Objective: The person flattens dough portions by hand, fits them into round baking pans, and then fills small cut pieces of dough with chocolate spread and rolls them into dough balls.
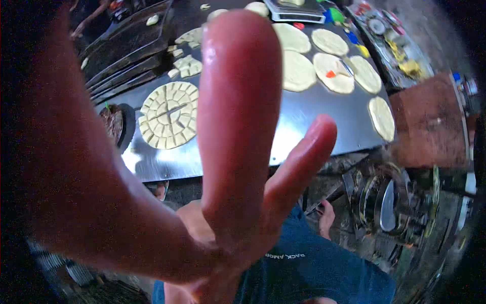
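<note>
One left hand [235,228] is raised close to the camera, filling the centre; three digits are seen, spread well apart. At about four o'clock, what appears to be the right hand [326,219] is shown small and partly shaded; whether anything is gripped cannot be told.

The dough is laid out on one metal table [349,119] beyond the raised fingers. One scored round [161,110], cut into many small blocks, is seen at ten o'clock. Six flat rounds [366,75] are counted between twelve and three o'clock, and on one of them a red-and-pale tool [331,74] is rested. Small cut pieces [187,66] are scattered toward eleven o'clock, too crowded to be counted. One scale [296,14] is placed just past twelve. Dark trays [131,43] are ranged between ten and eleven.

One line of pale lettering is borne by the dark shirt [324,276] at five o'clock; "AMOR" can seemingly be made out, the rest uncertainly.
</note>
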A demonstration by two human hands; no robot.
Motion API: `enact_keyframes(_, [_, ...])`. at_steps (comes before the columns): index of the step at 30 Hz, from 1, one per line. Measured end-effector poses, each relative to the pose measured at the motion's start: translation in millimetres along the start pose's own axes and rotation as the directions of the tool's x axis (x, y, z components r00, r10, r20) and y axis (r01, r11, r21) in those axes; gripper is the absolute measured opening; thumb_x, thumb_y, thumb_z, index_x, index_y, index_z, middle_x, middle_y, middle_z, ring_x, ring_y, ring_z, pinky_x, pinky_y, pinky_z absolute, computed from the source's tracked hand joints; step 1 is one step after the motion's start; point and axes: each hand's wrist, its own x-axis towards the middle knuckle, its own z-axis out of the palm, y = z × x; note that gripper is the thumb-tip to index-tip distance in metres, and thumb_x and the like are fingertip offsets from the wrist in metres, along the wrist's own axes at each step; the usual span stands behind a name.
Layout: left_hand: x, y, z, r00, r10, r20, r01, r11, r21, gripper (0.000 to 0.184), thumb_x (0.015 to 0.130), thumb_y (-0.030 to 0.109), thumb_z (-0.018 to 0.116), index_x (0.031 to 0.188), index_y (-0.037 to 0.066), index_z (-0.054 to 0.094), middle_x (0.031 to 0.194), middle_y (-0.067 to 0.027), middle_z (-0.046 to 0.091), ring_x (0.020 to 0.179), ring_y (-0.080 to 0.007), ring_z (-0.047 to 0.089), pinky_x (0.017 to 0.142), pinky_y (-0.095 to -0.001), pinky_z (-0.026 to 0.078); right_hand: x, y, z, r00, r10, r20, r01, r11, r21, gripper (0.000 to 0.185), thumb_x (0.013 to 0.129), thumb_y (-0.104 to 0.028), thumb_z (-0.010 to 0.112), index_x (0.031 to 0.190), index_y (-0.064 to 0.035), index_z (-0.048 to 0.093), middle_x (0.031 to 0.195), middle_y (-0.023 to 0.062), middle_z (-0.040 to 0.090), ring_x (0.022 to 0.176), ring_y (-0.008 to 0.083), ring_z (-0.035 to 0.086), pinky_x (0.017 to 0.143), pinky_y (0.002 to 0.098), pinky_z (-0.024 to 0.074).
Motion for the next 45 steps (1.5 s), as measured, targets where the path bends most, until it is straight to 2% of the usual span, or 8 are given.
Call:
enact_keyframes(8, [22.8,-25.2,-4.9,0.889,0.284,-0.358,-0.078,0.866,0.494,0.047,0.093,0.054,0.046,0.080,0.010,0.058,0.153,-0.0269,0.003,0.142,-0.0443,0.001,0.109,-0.0679,0.008,135.9,-246.2,228.2,0.607,-0.498,0.619,0.636,0.772,-0.002,0.036,0.101,-0.024,0.041,0.121,0.0028,0.056,0.099,0.0085,0.066,0.088,0.0157,0.063,0.084,0.0298,0.0477])
enact_keyframes(13, [-80.2,15.7,-100.6,0.710,0.261,-0.654,0.594,0.277,0.755,0.042,0.096,0.039,0.046,0.083,0.001,0.055,0.152,-0.0241,0.018,0.143,-0.0371,0.014,0.109,-0.0570,0.025,272.6,-364.3,443.1,0.516,-0.580,0.630,0.694,0.715,0.090,0.043,0.096,-0.028,0.050,0.128,-0.0002,0.051,0.120,0.0136,0.060,0.113,0.0195,0.055,0.096,0.0313,0.0416])
enact_keyframes(21, [-360.5,152.2,47.6,-0.270,0.724,-0.634,0.847,-0.134,-0.514,0.052,0.095,0.032,0.052,0.131,-0.005,0.045,0.138,-0.0225,0.042,0.128,-0.0327,0.042,0.102,-0.0400,0.039,394.0,-472.2,650.2,0.761,-0.370,0.534,0.539,0.818,-0.200,0.089,0.081,-0.058,0.058,0.142,0.0012,0.033,0.141,0.0233,0.041,0.127,0.0335,0.044,0.105,0.0410,0.0346])
enact_keyframes(28, [-420.9,165.4,68.7,-0.249,0.828,-0.502,0.645,-0.245,-0.724,0.046,0.098,0.032,0.047,0.126,-0.004,0.052,0.129,-0.0201,0.054,0.114,-0.0317,0.054,0.093,-0.0361,0.043,385.8,-442.5,664.4,0.422,-0.748,0.511,0.898,0.422,-0.124,0.048,0.070,-0.023,0.074,0.113,-0.0044,0.060,0.109,0.0191,0.063,0.105,0.0335,0.060,0.091,0.0409,0.0456])
enact_keyframes(33, [-269.3,81.4,-91.9,0.220,0.353,-0.910,0.920,-0.386,0.072,0.028,0.096,0.016,0.049,0.111,-0.005,0.059,0.136,-0.0228,0.046,0.123,-0.0336,0.048,0.101,-0.0392,0.040,291.1,-436.5,575.3,0.305,-0.816,0.491,0.941,0.338,-0.022,0.035,0.070,-0.013,0.069,0.103,-0.0042,0.061,0.102,0.0179,0.064,0.096,0.0338,0.062,0.084,0.0397,0.0481])
enact_keyframes(40, [-172.1,-47.4,-199.9,0.482,-0.424,-0.767,0.843,-0.014,0.538,0.031,0.088,0.007,0.059,0.118,-0.001,0.058,0.130,-0.0211,0.052,0.121,-0.0310,0.051,0.102,-0.0384,0.040,160.0,-365.8,379.9,0.268,-0.372,0.889,0.502,0.841,0.201,0.036,0.070,-0.006,0.067,0.104,-0.0028,0.058,0.092,0.0049,0.060,0.086,0.0159,0.058,0.078,0.0282,0.0462])
enact_keyframes(44, [-200.1,-133.6,-240.2,0.611,-0.682,-0.401,0.569,0.027,0.822,0.049,0.087,0.019,0.064,0.127,-0.004,0.048,0.136,-0.0263,0.044,0.127,-0.0368,0.044,0.104,-0.0399,0.039,140.8,-236.3,306.3,0.331,-0.677,0.657,0.942,0.191,-0.278,0.043,0.081,-0.018,0.063,0.119,-0.0006,0.055,0.105,0.0145,0.062,0.088,0.0290,0.063,0.078,0.0383,0.0504])
enact_keyframes(45, [-206.6,-152.0,-238.3,0.609,-0.703,-0.368,0.571,0.066,0.818,0.050,0.088,0.022,0.062,0.129,-0.003,0.048,0.131,-0.0259,0.048,0.126,-0.0380,0.044,0.105,-0.0410,0.037,117.7,-224.5,287.6,0.679,-0.463,0.569,0.722,0.561,-0.405,0.045,0.084,-0.022,0.062,0.123,-0.0003,0.052,0.107,0.0142,0.061,0.091,0.0276,0.062,0.081,0.0375,0.0498])
